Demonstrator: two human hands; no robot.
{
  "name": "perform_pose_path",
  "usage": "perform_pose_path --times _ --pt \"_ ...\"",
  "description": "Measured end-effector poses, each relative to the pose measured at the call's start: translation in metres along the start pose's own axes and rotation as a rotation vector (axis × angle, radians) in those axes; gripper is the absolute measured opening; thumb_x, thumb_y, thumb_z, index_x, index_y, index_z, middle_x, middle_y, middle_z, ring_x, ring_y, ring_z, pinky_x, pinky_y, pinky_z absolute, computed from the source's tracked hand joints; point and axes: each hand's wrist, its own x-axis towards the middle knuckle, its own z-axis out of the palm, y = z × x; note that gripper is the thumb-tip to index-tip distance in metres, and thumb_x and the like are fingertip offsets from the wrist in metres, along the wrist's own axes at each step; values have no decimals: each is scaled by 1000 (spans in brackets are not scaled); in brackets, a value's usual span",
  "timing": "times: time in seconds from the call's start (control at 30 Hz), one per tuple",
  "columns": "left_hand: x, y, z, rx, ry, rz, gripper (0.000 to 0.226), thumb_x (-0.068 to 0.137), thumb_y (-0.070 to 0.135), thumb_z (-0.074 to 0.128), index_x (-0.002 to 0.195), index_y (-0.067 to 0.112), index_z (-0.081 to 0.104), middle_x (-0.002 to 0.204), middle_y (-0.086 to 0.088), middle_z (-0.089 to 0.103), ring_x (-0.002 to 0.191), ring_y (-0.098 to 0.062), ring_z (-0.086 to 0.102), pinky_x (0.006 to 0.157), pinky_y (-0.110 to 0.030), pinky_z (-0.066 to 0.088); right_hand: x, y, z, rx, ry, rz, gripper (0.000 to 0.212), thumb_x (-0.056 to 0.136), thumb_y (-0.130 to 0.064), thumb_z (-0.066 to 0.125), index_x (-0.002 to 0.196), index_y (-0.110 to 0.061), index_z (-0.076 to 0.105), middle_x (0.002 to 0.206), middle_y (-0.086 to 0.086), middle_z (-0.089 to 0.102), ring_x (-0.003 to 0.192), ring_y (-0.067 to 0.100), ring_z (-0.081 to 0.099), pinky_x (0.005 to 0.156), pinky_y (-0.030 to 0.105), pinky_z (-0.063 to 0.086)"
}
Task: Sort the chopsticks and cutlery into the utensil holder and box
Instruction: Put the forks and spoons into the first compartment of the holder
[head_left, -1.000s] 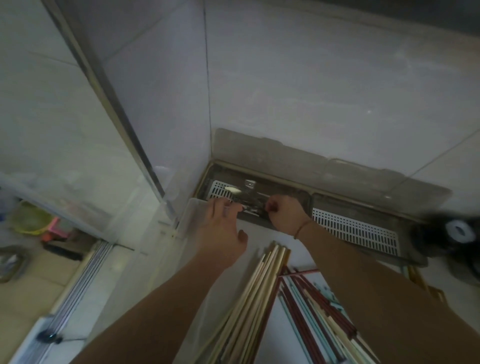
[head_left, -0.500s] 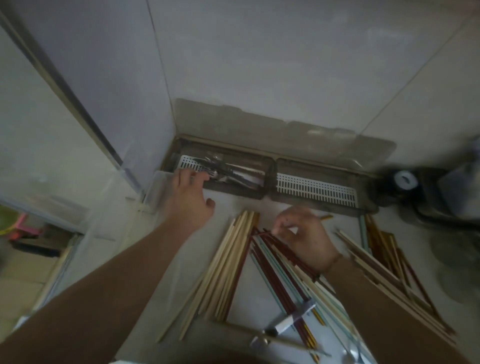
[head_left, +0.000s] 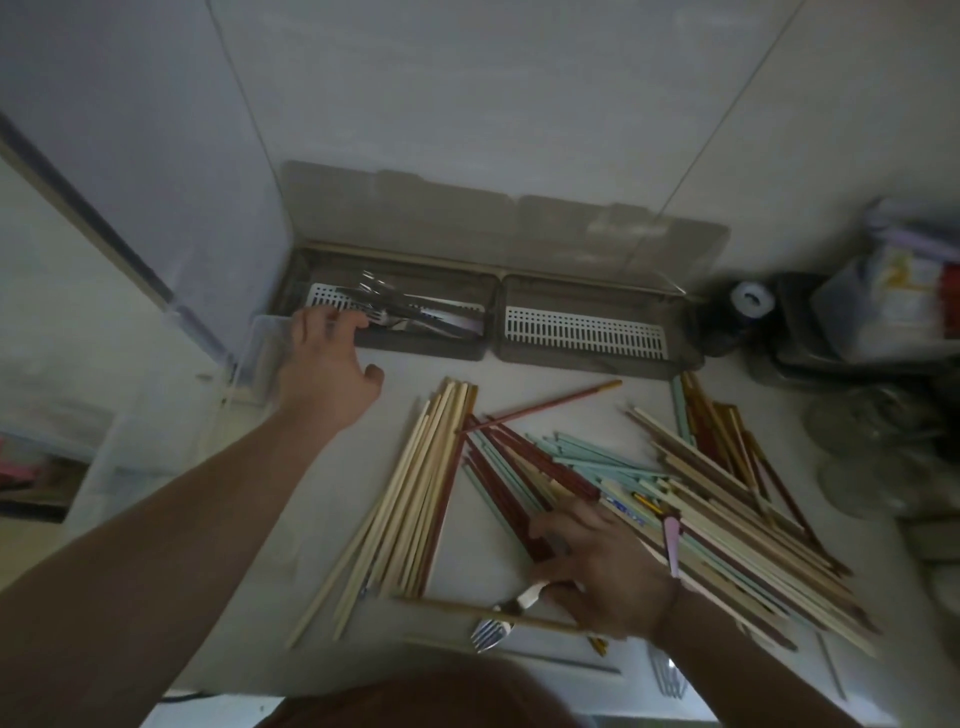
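Chopsticks of pale wood, dark red and mint plastic (head_left: 597, 470) lie heaped on the white counter (head_left: 291, 519). Right hand (head_left: 605, 566) curls its fingers round a metal fork (head_left: 506, 618) among them. Left hand (head_left: 327, 364), fingers loosely spread, touches the front rim of the grey two-compartment utensil box (head_left: 488, 351), whose left compartment holds metal cutlery (head_left: 415, 317).

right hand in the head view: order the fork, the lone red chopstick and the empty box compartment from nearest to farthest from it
From the right hand:
1. Fork, just left of the hand at the near counter edge, handle at the fingers.
2. Lone red chopstick, lying angled farther back on the counter.
3. Empty box compartment, at the back by the wall, right half.
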Motion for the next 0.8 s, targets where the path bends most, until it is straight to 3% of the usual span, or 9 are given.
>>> perform_pose_path --times 0.23,0.47,0.53,0.63,0.7,0.8 --pt "-1 -1 -1 4 2 5 53 78 27 68 127 24 49 137 -8 35 134 -27 23 89 -47 45 12 0 8 30 162 41 3 84 -31 62 84 -30 65 101 -12 58 101 19 52 78 36 44" --pt "-2 0 0 -6 12 19 52 76 26 69 125 23 50 135 -8 35 132 -27 24 88 -44 45 33 17 -11 17 304 124 11 89 -32 55 89 -29 65 89 -12 65 84 15 60 71 31 44" --pt "-2 -1 0 -2 23 28 53 75 27 69 124 22 51 134 -9 36 131 -27 26 87 -44 46 47 20 -25 142 378 240 11 90 -31 54 95 -30 64 91 -13 65 79 12 63 68 27 47" --pt "-1 -2 1 18 33 38 54 75 29 69 126 22 50 133 -9 37 130 -27 26 95 -44 44 86 16 -53 526 618 472 9 91 -27 55 94 -26 64 87 -12 66 76 6 62 66 21 48" --pt "-2 -2 0 17 44 40 55 75 29 68 126 22 50 133 -9 37 130 -27 27 98 -44 43 126 17 -71 674 708 505 9 91 -12 58 91 -20 63 83 -8 64 75 6 59 67 16 45" --pt "-2 1 -4 -4 45 47 56 74 30 68 127 21 50 132 -9 38 129 -26 26 101 -42 40 189 21 -93 638 668 451 20 89 0 57 95 -18 61 89 -4 64 78 4 58 70 8 44"
